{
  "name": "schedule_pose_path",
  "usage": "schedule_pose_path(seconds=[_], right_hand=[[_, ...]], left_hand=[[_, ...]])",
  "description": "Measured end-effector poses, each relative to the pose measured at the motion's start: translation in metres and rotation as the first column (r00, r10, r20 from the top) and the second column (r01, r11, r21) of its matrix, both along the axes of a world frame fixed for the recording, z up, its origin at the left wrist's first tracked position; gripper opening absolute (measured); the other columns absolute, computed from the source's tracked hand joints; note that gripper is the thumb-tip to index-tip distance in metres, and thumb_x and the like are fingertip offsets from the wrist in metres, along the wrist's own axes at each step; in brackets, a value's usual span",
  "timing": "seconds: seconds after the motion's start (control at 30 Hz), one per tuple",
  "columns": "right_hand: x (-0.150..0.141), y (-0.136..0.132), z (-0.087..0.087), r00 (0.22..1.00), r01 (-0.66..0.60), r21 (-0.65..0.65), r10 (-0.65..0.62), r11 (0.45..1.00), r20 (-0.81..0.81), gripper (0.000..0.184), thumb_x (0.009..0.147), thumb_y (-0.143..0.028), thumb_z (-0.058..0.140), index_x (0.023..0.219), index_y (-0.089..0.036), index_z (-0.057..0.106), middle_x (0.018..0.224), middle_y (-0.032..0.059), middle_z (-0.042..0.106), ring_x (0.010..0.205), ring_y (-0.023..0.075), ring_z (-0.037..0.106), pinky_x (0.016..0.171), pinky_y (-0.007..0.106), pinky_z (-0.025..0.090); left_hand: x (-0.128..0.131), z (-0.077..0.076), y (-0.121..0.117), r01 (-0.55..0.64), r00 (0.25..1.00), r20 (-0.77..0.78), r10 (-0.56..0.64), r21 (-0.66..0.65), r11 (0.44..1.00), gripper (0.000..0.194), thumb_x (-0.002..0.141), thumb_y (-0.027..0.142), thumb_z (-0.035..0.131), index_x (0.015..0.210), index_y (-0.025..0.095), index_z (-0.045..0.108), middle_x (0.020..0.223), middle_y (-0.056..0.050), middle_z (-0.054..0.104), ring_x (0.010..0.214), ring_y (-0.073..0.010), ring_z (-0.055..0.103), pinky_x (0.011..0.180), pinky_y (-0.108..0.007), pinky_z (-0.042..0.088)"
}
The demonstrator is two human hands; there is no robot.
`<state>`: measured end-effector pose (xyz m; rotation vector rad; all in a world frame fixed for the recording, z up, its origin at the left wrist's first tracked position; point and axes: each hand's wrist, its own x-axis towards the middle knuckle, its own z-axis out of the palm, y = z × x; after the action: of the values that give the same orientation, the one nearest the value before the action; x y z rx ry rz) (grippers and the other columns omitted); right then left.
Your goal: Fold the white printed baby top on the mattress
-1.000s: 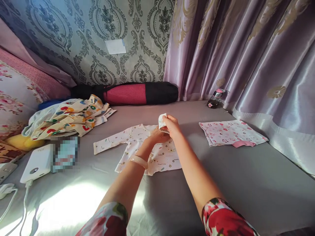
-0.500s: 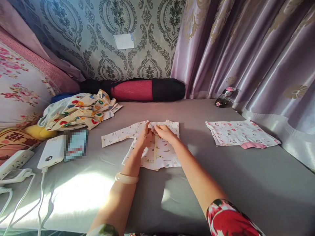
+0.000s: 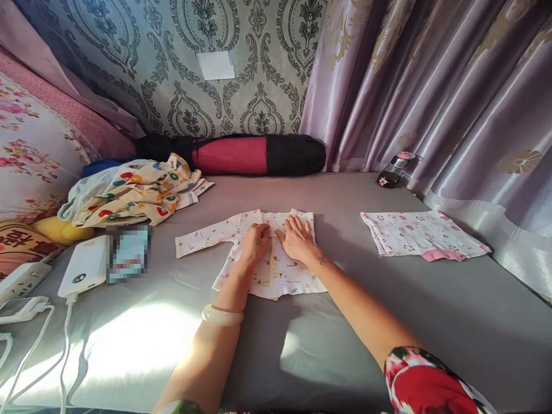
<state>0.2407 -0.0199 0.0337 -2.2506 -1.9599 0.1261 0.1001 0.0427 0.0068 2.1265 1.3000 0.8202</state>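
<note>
Rightward across the shirt (image 3: pixel 293 275), my right hand (image 3: pixel 297 238) has moved, fingers spread flat. My left hand (image 3: pixel 256 244) curls at the shirt's middle, pinch unclear. Shirt lies beneath both, sleeve (image 3: pixel 207 234) stretching left, nearer my left hand.

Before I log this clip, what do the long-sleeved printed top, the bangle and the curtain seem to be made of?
Long-sleeved printed top: probably matte cotton, judging by its soft creases and lack of sheen.
Bangle: smooth and pale with a slight shine, perhaps stone or plastic; the look leaves that open.
Curtain: glossy, satin-like cloth, likely synthetic, from the bright streaks along its hanging folds.
</note>
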Motion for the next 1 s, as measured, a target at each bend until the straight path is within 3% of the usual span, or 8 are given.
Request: schedule_pose_path(seconds=[0.13, 0.27, 0.37, 0.53, 0.63, 0.8, 0.9, 1.0], right_hand=[[0.008, -0.001, -0.008, 0.999, 0.050, -0.078, -0.048, 0.996, 0.022, 0.072, 0.102, -0.053, 0.019, 0.154, -0.005, 0.028, 0.162, 0.0199, 0.023, 0.149, 0.0337, 0.016, 0.120, 0.051, 0.007], [0.019, -0.001, -0.004, 0.995, 0.094, -0.140, -0.095, 0.986, 0.002, 0.071, 0.100, -0.059, 0.018, 0.156, -0.018, 0.028, 0.164, 0.0179, 0.017, 0.150, 0.0345, 0.014, 0.118, 0.055, 0.014], [0.035, 0.001, -0.004, 0.994, 0.103, -0.151, -0.107, 0.983, -0.020, 0.064, 0.101, -0.055, 0.017, 0.156, -0.024, 0.029, 0.164, 0.0139, 0.018, 0.151, 0.0316, 0.014, 0.117, 0.057, 0.018], [0.066, 0.003, -0.004, 0.991, 0.044, -0.178, -0.065, 0.983, -0.116, 0.057, 0.102, -0.041, 0.024, 0.156, -0.022, 0.029, 0.166, 0.0079, 0.014, 0.152, 0.0254, 0.008, 0.121, 0.054, 0.008], [0.082, 0.003, 0.001, 0.927, 0.052, -0.101, -0.085, 0.994, -0.364, 0.054, 0.102, -0.036, 0.023, 0.152, -0.019, 0.036, 0.162, 0.0084, 0.028, 0.149, 0.0193, 0.022, 0.120, 0.043, 0.020], [0.099, -0.007, 0.001, 0.744, 0.328, 0.017, -0.247, 0.944, -0.620, 0.040, 0.094, -0.032, 0.043, 0.126, -0.014, 0.058, 0.123, 0.0111, 0.068, 0.111, 0.0179, 0.063, 0.092, 0.029, 0.048], [0.096, -0.020, -0.003, 0.769, 0.279, -0.089, -0.278, 0.956, -0.576, 0.041, 0.082, -0.027, 0.059, 0.121, -0.015, 0.058, 0.096, 0.0049, 0.072, 0.087, 0.0175, 0.067, 0.072, 0.025, 0.048], [0.084, -0.033, -0.001, 0.841, 0.223, -0.146, -0.267, 0.964, -0.471, 0.043, 0.080, -0.028, 0.060, 0.122, -0.019, 0.055, 0.090, 0.0020, 0.071, 0.086, 0.0199, 0.066, 0.066, 0.026, 0.044]], left_hand=[[-0.002, -0.002, -0.001, 0.026, 0.995, -0.098, -0.020, 0.058, 0.998, 0.028, 0.090, 0.016, 0.050, 0.108, 0.018, 0.072, 0.102, -0.009, 0.065, 0.092, -0.0206, 0.066, 0.092, -0.035, 0.050], [-0.003, -0.001, -0.002, 0.030, 0.989, -0.149, -0.018, 0.078, 0.997, 0.029, 0.089, 0.013, 0.051, 0.108, 0.018, 0.072, 0.098, -0.008, 0.064, 0.092, -0.0204, 0.065, 0.093, -0.034, 0.050], [-0.002, 0.000, -0.002, 0.036, 0.985, -0.173, -0.023, 0.074, 0.997, 0.029, 0.090, 0.013, 0.050, 0.109, 0.017, 0.072, 0.100, -0.009, 0.063, 0.093, -0.0202, 0.065, 0.094, -0.034, 0.049], [-0.002, -0.002, -0.003, 0.035, 0.980, -0.198, -0.020, 0.073, 0.997, 0.029, 0.090, 0.014, 0.050, 0.109, 0.019, 0.072, 0.103, -0.008, 0.062, 0.094, -0.0193, 0.063, 0.095, -0.034, 0.049], [-0.002, -0.005, -0.004, 0.025, 0.981, -0.196, -0.002, 0.117, 0.993, 0.028, 0.089, 0.016, 0.051, 0.107, 0.019, 0.072, 0.103, -0.009, 0.061, 0.100, -0.0216, 0.061, 0.096, -0.036, 0.049], [-0.001, -0.001, -0.009, 0.024, 0.987, -0.159, 0.025, 0.297, 0.955, 0.024, 0.091, 0.022, 0.050, 0.098, 0.019, 0.072, 0.118, -0.013, 0.058, 0.112, -0.0278, 0.056, 0.100, -0.044, 0.046], [0.001, 0.005, -0.014, 0.159, 0.976, -0.193, -0.102, 0.305, 0.939, 0.027, 0.094, 0.021, 0.044, 0.106, 0.020, 0.069, 0.123, -0.012, 0.061, 0.116, -0.0270, 0.055, 0.102, -0.044, 0.046], [0.005, 0.004, -0.017, 0.328, 0.931, -0.249, -0.265, 0.262, 0.908, 0.032, 0.097, 0.023, 0.041, 0.118, 0.018, 0.064, 0.131, -0.013, 0.060, 0.128, -0.0267, 0.051, 0.109, -0.043, 0.042]])
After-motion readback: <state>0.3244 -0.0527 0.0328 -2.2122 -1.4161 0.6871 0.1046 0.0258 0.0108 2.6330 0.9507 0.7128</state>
